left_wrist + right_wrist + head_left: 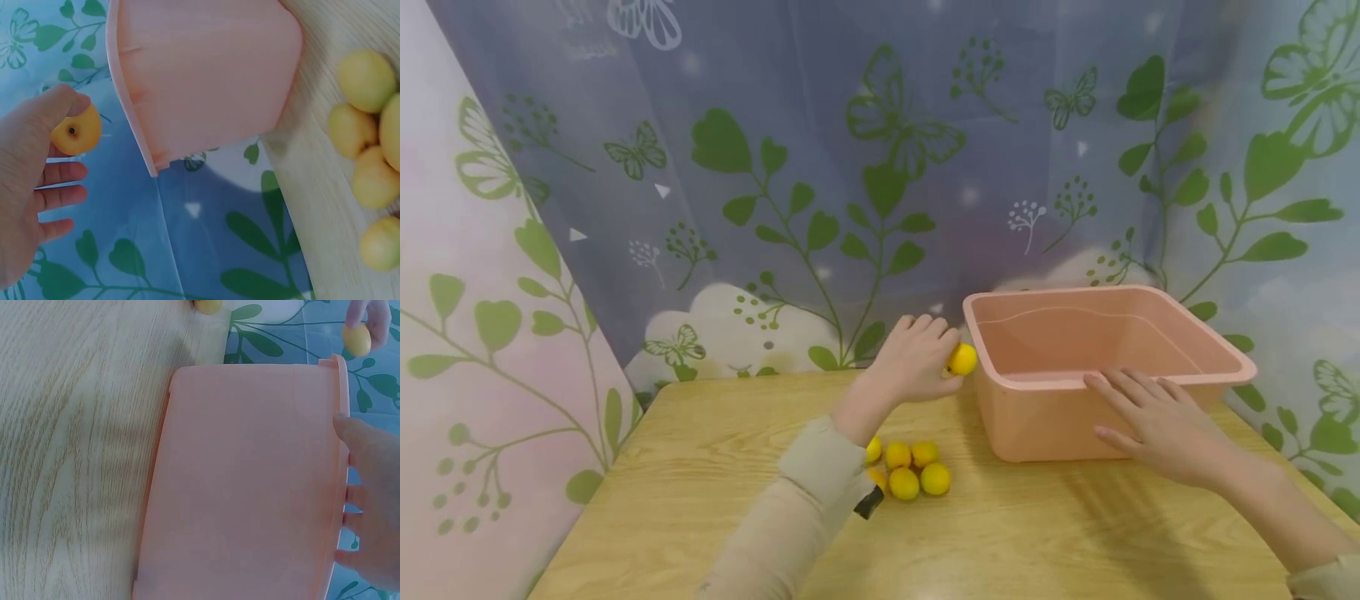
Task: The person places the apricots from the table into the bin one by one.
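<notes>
Left hand (917,357) pinches a fruit (962,359), the tub (1052,422) just right of it; right hand (1161,429), fingers spread, touches the rim (1030,383). A light pinch, lifted clear of the rim, tub held steady, should serve best

A small, round yellow fruit (963,360) with a dark spot at one end is pinched by the thumb and forefinger of the left hand (917,360), raised just beside the bin's left rim. The pink plastic bin (1052,425), rectangular and open-topped, stands upright on the wooden table (685,500), its near rim under the extended fingers of the right hand (1161,425). More yellow fruits (904,483) lie clustered left of the bin, some hidden behind the left forearm.
</notes>
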{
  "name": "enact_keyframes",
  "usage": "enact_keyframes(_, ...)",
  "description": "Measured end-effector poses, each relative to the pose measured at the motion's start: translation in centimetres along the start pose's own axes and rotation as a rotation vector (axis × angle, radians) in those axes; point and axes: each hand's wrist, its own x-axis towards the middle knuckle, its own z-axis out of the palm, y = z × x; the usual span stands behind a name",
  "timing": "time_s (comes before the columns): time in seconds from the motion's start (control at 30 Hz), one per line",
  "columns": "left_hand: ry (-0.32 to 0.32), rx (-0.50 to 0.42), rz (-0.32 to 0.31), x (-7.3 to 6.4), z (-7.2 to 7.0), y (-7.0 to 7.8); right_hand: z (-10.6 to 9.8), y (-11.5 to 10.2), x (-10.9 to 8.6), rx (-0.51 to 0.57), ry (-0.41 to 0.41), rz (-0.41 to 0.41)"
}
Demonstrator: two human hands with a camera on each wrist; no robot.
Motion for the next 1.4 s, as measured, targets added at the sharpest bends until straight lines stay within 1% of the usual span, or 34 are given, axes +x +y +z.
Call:
enact_keyframes(0.17, -0.049, -0.024, -0.028, 1.5, -0.1, 0.5, 0.1, 0.0, 0.0, -0.007, -0.001, -0.003)
enact_keyframes(0.23, -0.075, -0.02, -0.033, 2.0, -0.3, 0.8, 0.0, 0.0, 0.0, -0.005, -0.013, 0.004)
enact_keyframes(0.33, -0.098, -0.018, -0.04, 2.7, -0.4, 1.2, -0.3, -0.1, 0.1, 0.011, -0.036, 0.021)
enact_keyframes(0.47, -0.101, -0.022, -0.048, 3.6, -0.2, 1.9, -0.4, -0.1, 0.0, 0.031, -0.051, 0.037)
enact_keyframes(0.67, -0.117, -0.046, -0.05, 4.9, 0.3, 3.1, -0.4, 0.0, 0.0, 0.035, -0.046, 0.033)
enact_keyframes(0.8, -0.104, -0.061, -0.067, 5.6, 0.5, 3.7, -0.3, 0.0, 0.0, 0.026, -0.043, 0.029)
enact_keyframes(0.9, -0.101, -0.05, -0.078, 6.0, 0.4, 4.1, -0.3, 0.1, 0.0, 0.012, -0.039, 0.025)
enact_keyframes(1.07, -0.116, 0.003, -0.07, 6.1, 0.0, 4.2, -0.2, -0.1, 0.1, 0.009, -0.036, 0.019)
enact_keyframes(1.13, -0.106, 0.008, -0.07, 5.8, -0.2, 4.1, -0.3, -0.1, 0.2, 0.011, -0.042, 0.022)
enact_keyframes(1.23, -0.091, -0.006, -0.078, 5.3, -0.3, 3.6, -0.4, -0.1, 0.2, 0.001, -0.035, 0.018)
enact_keyframes(1.4, -0.064, -0.018, -0.084, 3.9, -0.4, 2.2, -0.7, 0.0, 0.4, -0.019, -0.008, 0.015)
